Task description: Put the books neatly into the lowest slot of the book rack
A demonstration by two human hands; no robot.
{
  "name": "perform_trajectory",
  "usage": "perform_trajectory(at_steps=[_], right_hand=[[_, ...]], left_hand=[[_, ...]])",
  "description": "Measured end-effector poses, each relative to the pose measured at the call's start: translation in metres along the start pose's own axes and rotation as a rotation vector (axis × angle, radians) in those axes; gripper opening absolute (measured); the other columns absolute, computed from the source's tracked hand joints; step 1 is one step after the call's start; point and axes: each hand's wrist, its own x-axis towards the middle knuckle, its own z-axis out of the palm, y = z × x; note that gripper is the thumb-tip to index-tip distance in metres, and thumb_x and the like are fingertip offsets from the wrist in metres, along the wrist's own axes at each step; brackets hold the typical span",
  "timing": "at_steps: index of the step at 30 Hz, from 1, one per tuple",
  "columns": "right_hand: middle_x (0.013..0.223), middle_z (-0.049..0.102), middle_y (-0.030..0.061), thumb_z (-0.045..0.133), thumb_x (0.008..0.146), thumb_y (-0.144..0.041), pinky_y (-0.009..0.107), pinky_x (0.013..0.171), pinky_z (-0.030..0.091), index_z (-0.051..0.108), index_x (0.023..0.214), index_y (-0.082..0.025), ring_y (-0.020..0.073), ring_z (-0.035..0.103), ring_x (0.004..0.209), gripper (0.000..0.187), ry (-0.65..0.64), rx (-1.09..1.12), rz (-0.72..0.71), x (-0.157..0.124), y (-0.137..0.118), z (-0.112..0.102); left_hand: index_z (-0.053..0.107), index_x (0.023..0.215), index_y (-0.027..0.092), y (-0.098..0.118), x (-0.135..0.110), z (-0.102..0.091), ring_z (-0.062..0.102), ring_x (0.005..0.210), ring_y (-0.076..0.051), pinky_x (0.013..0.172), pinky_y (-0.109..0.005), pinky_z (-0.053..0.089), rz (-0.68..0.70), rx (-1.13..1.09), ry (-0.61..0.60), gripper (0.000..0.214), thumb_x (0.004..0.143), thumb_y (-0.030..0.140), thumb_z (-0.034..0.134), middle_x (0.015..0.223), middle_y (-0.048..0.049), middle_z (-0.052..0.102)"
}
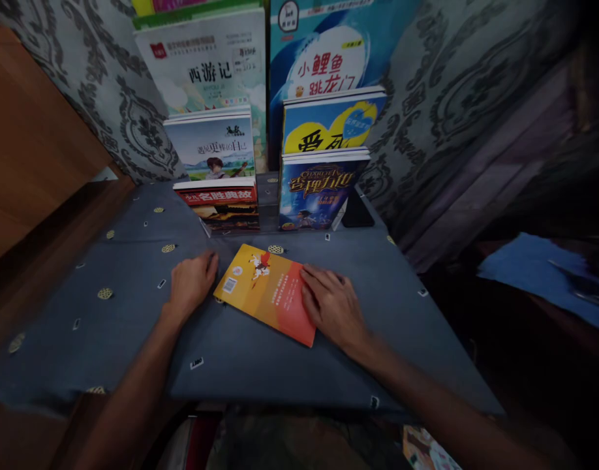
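A closed book (260,287) with an orange-yellow and red cover lies tilted on the table, showing a small rider on a white horse and a barcode. My right hand (336,307) grips its red end, with the fingertips at the edge. To the left of the book, my left hand (192,281) rests on the cloth with curled fingers. It is apart from the book and I see nothing in it.
A blue-grey patterned cloth (133,333) covers the table. Behind the book, a rack holds a red-and-dark book (226,203), a dark blue book (314,192) and several taller ones. A dark flat object (359,212) lies right of the rack. A wooden panel (30,130) stands left.
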Motion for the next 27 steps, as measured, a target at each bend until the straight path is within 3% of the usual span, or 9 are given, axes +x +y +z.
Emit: perform_trajectory(at_steps=[2, 6, 10, 14, 21, 27], right_hand=[[0.127, 0.072, 0.0139, 0.042, 0.101, -0.025, 0.047, 0.090, 0.047, 0.068, 0.126, -0.021, 0.0293, 0.065, 0.112, 0.036, 0.008, -0.034, 0.023, -0.008, -0.002, -0.003], [0.127, 0.071, 0.0146, 0.042, 0.101, -0.027, 0.047, 0.089, 0.047, 0.067, 0.125, -0.019, 0.0306, 0.063, 0.111, 0.036, 0.010, -0.063, 0.034, -0.019, -0.005, -0.007], [0.123, 0.071, 0.0146, 0.043, 0.101, -0.027, 0.048, 0.085, 0.047, 0.066, 0.125, -0.019, 0.0311, 0.062, 0.104, 0.034, 0.002, -0.067, 0.040, -0.027, -0.007, -0.011], [0.114, 0.071, 0.0145, 0.045, 0.100, -0.028, 0.047, 0.079, 0.050, 0.066, 0.125, -0.020, 0.0303, 0.062, 0.096, 0.033, 0.021, -0.031, 0.044, -0.034, -0.009, -0.014], [0.109, 0.069, 0.0125, 0.047, 0.099, -0.019, 0.047, 0.085, 0.057, 0.065, 0.123, -0.020, 0.0274, 0.064, 0.098, 0.030, 0.028, 0.175, 0.008, -0.037, -0.018, -0.019], [0.098, 0.071, 0.0091, 0.046, 0.099, -0.018, 0.040, 0.080, 0.058, 0.070, 0.106, -0.021, 0.0238, 0.066, 0.089, 0.025, -0.045, 0.296, -0.008, -0.024, -0.013, -0.027]], left_hand=[[0.069, 0.113, 0.018, -0.001, 0.001, -0.003, 0.072, 0.079, -0.028, 0.069, -0.033, 0.050, 0.007, -0.082, -0.106, 0.040, 0.099, 0.039, 0.038, 0.083, -0.0106, 0.075], [0.065, 0.119, 0.015, -0.002, 0.004, -0.001, 0.066, 0.050, -0.020, 0.056, -0.028, 0.050, 0.059, -0.459, -0.309, 0.045, 0.097, 0.044, 0.038, 0.057, -0.0004, 0.066], [0.061, 0.119, 0.014, -0.002, 0.008, 0.004, 0.063, 0.042, -0.018, 0.042, -0.025, 0.047, -0.063, -0.762, -0.345, 0.044, 0.092, 0.046, 0.046, 0.058, 0.0020, 0.065], [0.061, 0.111, 0.015, -0.003, 0.016, 0.010, 0.065, 0.048, -0.016, 0.049, -0.028, 0.055, -0.118, -0.952, -0.346, 0.043, 0.087, 0.050, 0.057, 0.071, -0.0015, 0.069], [0.066, 0.105, 0.016, 0.009, 0.037, 0.015, 0.070, 0.073, -0.019, 0.068, -0.030, 0.057, 0.121, -0.831, -0.147, 0.039, 0.086, 0.048, 0.054, 0.092, -0.0061, 0.073], [0.069, 0.101, 0.018, 0.029, 0.037, 0.014, 0.065, 0.089, -0.022, 0.084, -0.034, 0.052, 0.355, -0.450, -0.026, 0.031, 0.094, 0.033, 0.043, 0.098, -0.0076, 0.072]])
